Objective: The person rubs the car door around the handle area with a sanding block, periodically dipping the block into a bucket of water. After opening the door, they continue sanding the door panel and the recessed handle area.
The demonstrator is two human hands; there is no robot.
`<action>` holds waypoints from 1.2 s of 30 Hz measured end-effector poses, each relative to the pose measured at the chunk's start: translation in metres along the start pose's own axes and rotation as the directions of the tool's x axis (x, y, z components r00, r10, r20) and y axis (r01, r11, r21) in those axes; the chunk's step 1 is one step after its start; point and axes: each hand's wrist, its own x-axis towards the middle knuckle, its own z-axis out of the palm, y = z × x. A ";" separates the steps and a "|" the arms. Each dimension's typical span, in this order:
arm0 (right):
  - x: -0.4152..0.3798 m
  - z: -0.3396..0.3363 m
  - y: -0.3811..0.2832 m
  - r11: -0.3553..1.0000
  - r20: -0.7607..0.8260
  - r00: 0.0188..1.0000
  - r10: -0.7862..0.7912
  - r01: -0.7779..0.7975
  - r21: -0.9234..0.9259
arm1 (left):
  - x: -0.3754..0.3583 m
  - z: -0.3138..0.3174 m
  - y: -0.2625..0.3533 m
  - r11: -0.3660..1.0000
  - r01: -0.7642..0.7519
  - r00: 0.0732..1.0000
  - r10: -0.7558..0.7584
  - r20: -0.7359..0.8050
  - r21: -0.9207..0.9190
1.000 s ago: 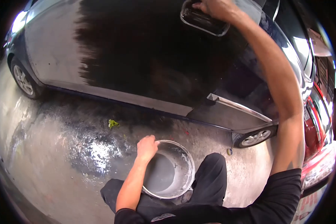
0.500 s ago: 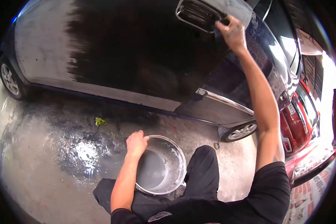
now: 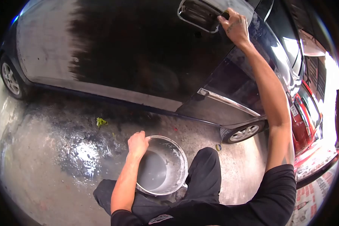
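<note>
Left hand [image 3: 138, 144] on bucket [image 3: 175, 160], fingers closed narrow over the rim at its upper left side. Bucket is upright but seen from above, by the person's dark trousers [image 3: 205, 169], with grayish liquid [image 3: 153, 171] inside and pale smears on the inner wall. Right hand [image 3: 235, 28] raised to the car door [image 3: 139, 49], fingers bent in a narrow grip around a small dark object [image 3: 225, 15], mostly hidden by the fingers; exact type can't tell. That object is at the right end of the light-edged, rounded frame [image 3: 200, 15] high on the door; whether it touches the surface, can't tell. Door is mostly black in the middle, dull gray at left with a ragged border, plus a gray band along the bottom. Light trim strip [image 3: 229, 102] runs slanted on the dark panel at right, above the right wheel [image 3: 245, 133]. Left wheel [image 3: 10, 78] at the far left. Floor [image 3: 45, 158] looks wet and shiny left of the bucket. Yellow-green scrap [image 3: 101, 122] lies on it, near the car's lower edge. Small round item [image 3: 219, 147] on the floor just below the right wheel. Red car [image 3: 303, 124] at far right.
</note>
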 end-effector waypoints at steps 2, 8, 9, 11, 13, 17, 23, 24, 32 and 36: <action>-0.014 0.016 0.003 0.998 -0.144 0.988 0.057 -0.050 0.047 | -0.002 0.006 -0.001 0.999 -0.017 1.000 0.017 -0.001 0.034; 0.003 -0.002 0.008 0.998 0.037 0.998 -0.059 0.058 0.007 | -0.001 -0.002 0.001 1.000 0.005 1.000 -0.005 0.022 0.014; -0.001 0.006 0.008 1.000 -0.041 0.999 -0.025 0.025 0.010 | -0.001 -0.002 0.001 1.000 0.005 1.000 -0.006 0.031 0.010; -0.019 0.023 0.002 0.988 -0.165 0.981 0.099 -0.077 0.134 | -0.002 -0.004 0.003 1.000 0.002 1.000 -0.002 0.030 0.026; -0.021 0.013 -0.004 0.990 -0.039 0.998 0.049 -0.043 0.138 | -0.001 -0.003 0.000 1.000 -0.005 1.000 0.004 0.017 0.026; 0.009 -0.015 -0.002 0.995 0.022 0.996 -0.087 0.088 -0.044 | -0.001 -0.001 -0.001 1.000 -0.008 1.000 0.007 0.018 0.027; -0.001 0.008 0.008 0.997 -0.019 0.997 -0.069 0.069 0.031 | 0.000 -0.001 -0.003 1.000 -0.004 1.000 0.004 -0.004 0.028; 0.005 -0.004 0.011 0.995 0.045 0.994 -0.102 0.102 0.000 | -0.002 0.000 -0.001 1.000 -0.008 1.000 0.008 0.003 0.026; -0.014 0.020 0.013 0.985 -0.080 0.982 -0.172 0.170 -0.022 | 0.000 -0.003 0.000 0.999 0.002 1.000 -0.003 0.018 0.041; -0.001 -0.007 -0.003 0.998 0.067 0.996 -0.054 0.055 -0.006 | -0.001 -0.002 0.000 1.000 0.008 1.000 -0.008 0.019 0.022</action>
